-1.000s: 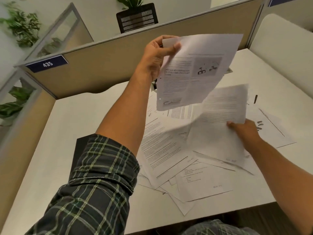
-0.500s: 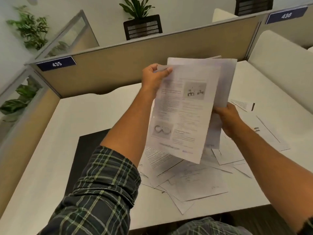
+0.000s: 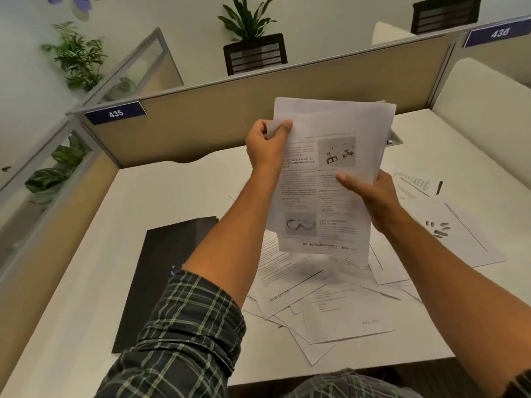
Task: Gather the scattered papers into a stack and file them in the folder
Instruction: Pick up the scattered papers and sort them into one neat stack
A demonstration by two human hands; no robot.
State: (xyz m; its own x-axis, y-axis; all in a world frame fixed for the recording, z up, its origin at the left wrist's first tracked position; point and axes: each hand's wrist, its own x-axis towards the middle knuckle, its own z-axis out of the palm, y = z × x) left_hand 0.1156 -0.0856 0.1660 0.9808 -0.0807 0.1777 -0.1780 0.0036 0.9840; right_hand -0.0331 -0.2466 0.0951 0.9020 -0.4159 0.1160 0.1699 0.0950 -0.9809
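Both hands hold a thin stack of printed sheets point(image 3: 324, 179) upright above the desk. My left hand point(image 3: 265, 147) pinches the stack's upper left edge. My right hand point(image 3: 370, 193) grips its right edge, thumb across the front page. Under the stack, several loose papers point(image 3: 330, 305) lie scattered and overlapping on the white desk point(image 3: 172, 202). More sheets point(image 3: 448, 234) lie to the right. A closed black folder point(image 3: 161, 277) rests flat on the desk at the left, partly hidden by my left forearm.
A tan cubicle partition point(image 3: 201, 124) labelled 435 runs along the desk's far edge and left side. A white panel point(image 3: 488, 93) stands at the right. A small grey object point(image 3: 395, 139) shows behind the held stack. The desk's front edge is near my lap.
My right hand brought its sheet up from the desk and joined it behind the page held by my left hand. Both hands now hold the sheets together as one stack.
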